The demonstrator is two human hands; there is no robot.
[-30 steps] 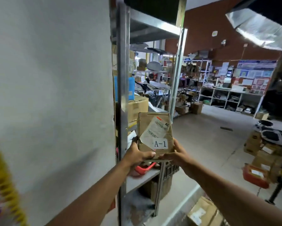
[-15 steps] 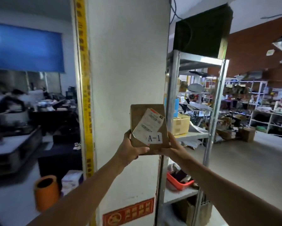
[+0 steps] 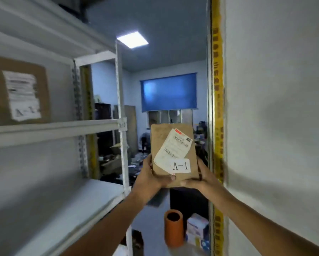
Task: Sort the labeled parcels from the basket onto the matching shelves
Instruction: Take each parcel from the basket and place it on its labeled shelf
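Both hands grip the brown parcel [image 3: 173, 154] by its bottom corners — left hand [image 3: 151, 179], right hand [image 3: 201, 180] — held upright in mid-air, right of the shelf [image 3: 53, 129] front edge, A-1 sticker facing the camera. Risks: thin corner grip slipping, or clipping the shelf post [image 3: 122, 115] — tag there looks like A-1, blurred.

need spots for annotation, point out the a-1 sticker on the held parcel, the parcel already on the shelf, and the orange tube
A-1 sticker [image 3: 180, 166]: head view, middle of the white tag.
shelved parcel [image 3: 20, 91]: head view, on its paper label.
orange tube [image 3: 173, 231]: head view, on its side wall.
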